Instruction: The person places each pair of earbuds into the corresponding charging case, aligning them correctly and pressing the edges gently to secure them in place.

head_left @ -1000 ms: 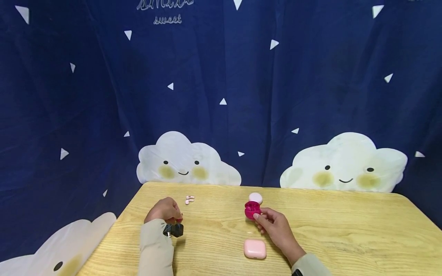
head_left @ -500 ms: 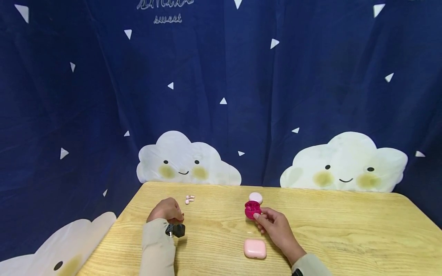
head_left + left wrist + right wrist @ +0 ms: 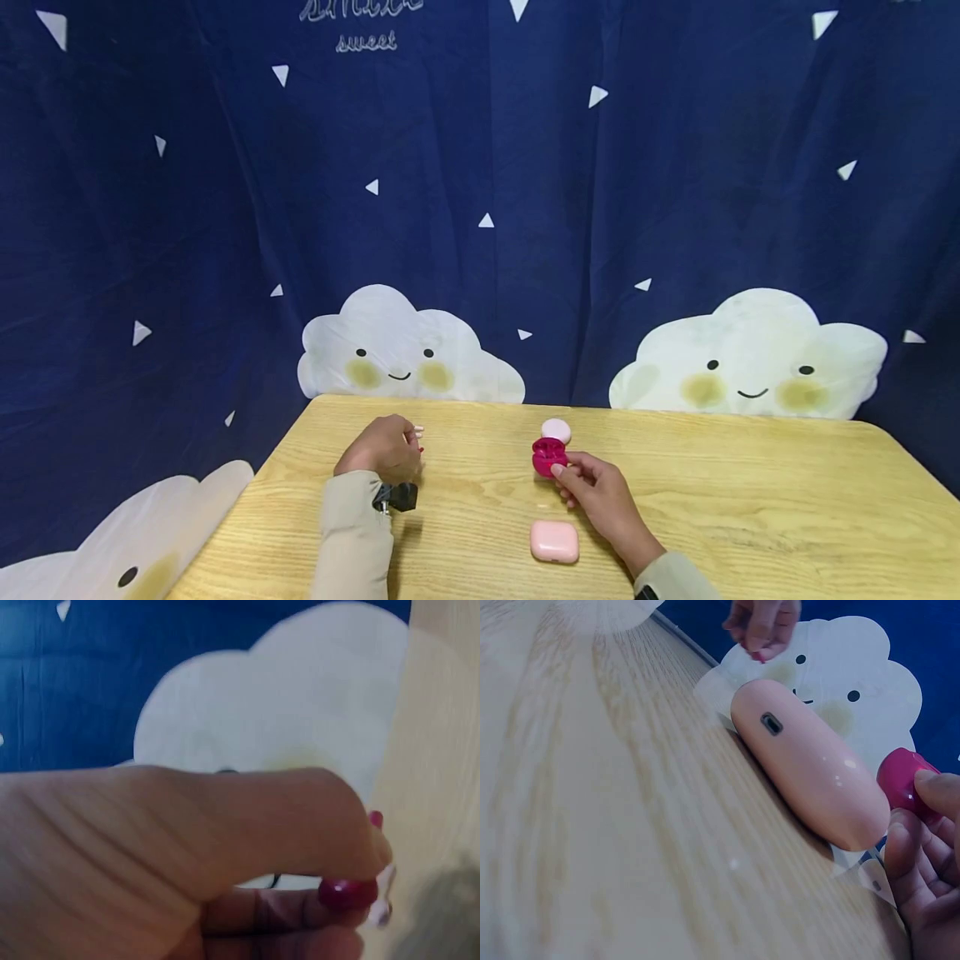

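My left hand [image 3: 384,447] pinches a magenta earbud [image 3: 347,894] between thumb and fingers, over the left part of the table. Just beyond the fingertips are pale pink earbuds [image 3: 419,431], mostly hidden by the hand in the head view. With thumb and fingers, my right hand [image 3: 603,497] holds a magenta earbud case [image 3: 549,467], its lid raised. In the right wrist view, the rounded outside of that case [image 3: 902,780] shows under the thumb.
A pink earbud case [image 3: 554,542], lid closed, lies on the wooden table [image 3: 712,500] in front of the right hand. Behind the magenta case sits a round pale pink case [image 3: 556,429]. A dark blue curtain [image 3: 480,167] with clouds hangs at the table's far edge.
My left hand has moved right and slightly away from me with the magenta earbud, now covering most of the pale pink earbuds. The right hand and its case stay put.
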`<state>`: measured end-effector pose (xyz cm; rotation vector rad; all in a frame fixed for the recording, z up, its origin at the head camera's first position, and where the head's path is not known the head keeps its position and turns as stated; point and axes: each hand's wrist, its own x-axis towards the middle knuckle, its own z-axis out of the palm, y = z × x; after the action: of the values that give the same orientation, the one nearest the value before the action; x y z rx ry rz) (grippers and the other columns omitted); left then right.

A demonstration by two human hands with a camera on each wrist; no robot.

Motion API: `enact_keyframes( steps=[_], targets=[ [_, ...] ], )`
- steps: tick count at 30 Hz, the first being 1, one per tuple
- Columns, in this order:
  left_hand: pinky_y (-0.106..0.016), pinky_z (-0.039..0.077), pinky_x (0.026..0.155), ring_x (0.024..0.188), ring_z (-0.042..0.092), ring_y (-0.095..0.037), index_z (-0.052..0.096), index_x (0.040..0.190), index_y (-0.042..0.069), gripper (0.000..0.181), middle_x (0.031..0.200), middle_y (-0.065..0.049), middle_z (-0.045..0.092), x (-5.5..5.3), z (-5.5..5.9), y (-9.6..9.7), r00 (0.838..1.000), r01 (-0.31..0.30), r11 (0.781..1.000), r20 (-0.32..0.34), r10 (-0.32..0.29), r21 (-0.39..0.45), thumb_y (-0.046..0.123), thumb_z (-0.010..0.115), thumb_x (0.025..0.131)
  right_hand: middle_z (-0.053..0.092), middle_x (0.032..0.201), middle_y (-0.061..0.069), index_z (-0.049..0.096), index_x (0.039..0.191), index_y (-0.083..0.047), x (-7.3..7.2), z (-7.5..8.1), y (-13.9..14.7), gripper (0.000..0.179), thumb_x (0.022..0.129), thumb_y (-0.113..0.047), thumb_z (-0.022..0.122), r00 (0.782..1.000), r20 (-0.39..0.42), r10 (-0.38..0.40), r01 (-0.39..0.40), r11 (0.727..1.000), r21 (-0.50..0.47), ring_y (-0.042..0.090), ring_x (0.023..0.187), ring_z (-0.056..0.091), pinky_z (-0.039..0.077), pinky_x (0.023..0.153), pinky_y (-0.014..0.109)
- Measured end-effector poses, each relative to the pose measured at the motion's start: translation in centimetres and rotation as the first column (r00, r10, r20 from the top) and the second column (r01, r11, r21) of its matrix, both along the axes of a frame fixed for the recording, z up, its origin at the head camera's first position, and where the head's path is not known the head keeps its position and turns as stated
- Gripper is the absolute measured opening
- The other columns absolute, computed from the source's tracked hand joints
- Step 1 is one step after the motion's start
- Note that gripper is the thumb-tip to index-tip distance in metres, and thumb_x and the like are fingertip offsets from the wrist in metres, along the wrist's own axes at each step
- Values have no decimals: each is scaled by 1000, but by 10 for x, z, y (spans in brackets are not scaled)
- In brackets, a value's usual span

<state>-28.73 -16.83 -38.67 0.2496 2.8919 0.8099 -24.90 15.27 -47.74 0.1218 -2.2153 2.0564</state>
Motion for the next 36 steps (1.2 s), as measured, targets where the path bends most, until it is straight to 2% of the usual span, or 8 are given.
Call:
enact_keyframes(
  steps=[5,8,12,19,24,28,32,36],
  targets=[
    [-29,38,51,56,46,-17,59,72,10,12,71,-1,57,0,7,15,997,48,999,-67,-47,17,2,68,72,63,76,14,67,105,6,1,1,0,24,87,-11,71,1000,-6,10,-10,1000,-4,15,60,58,52,51,27],
    [-28,38,55,57,44,-15,60,73,11,14,68,0,55,-2,9,23,987,105,994,-126,-101,25,4,72,75,63,75,14,67,104,5,0,1,0,23,87,-11,71,1000,-11,8,-8,1000,-4,15,60,58,52,51,26],
    [-27,37,55,55,41,-12,60,77,13,15,60,3,51,-3,10,34,971,189,982,-156,-183,24,2,70,77,62,75,13,67,104,5,0,0,-1,24,87,-10,71,1000,1,6,-6,1000,-3,15,59,58,52,51,26],
    [-24,36,57,55,41,-8,60,78,12,10,58,6,48,-2,17,54,923,311,950,-238,-304,-5,3,65,75,63,75,15,67,105,5,0,1,-2,24,88,-10,70,1000,-14,2,-1,1000,8,15,59,57,52,50,27],
    [-24,40,59,59,45,-7,61,75,14,8,65,10,55,0,21,69,895,345,938,-286,-342,-41,7,63,78,62,75,14,67,105,6,0,1,-2,23,88,-8,70,1000,-8,7,-7,1000,-2,15,58,57,51,50,26],
    [-23,43,61,62,48,-6,65,77,16,10,70,10,60,-1,21,80,856,371,925,-357,-375,-83,10,63,84,62,75,15,67,106,6,-1,1,-1,23,88,-8,70,1000,-13,8,-8,1000,-1,15,58,57,51,50,26],
    [-22,46,65,67,53,-4,71,85,16,9,78,8,66,0,20,91,831,416,905,-369,-417,-87,13,64,90,62,75,14,67,106,5,-1,2,-1,23,87,-8,70,1000,-10,4,-4,1000,3,15,58,57,51,50,27],
    [-20,47,67,68,55,-2,73,90,16,7,80,9,67,2,18,102,808,456,885,-375,-455,-92,13,66,91,63,75,14,68,105,5,0,3,-2,23,87,-8,70,1000,-3,3,-3,1000,8,15,58,57,51,50,27]
  ],
)
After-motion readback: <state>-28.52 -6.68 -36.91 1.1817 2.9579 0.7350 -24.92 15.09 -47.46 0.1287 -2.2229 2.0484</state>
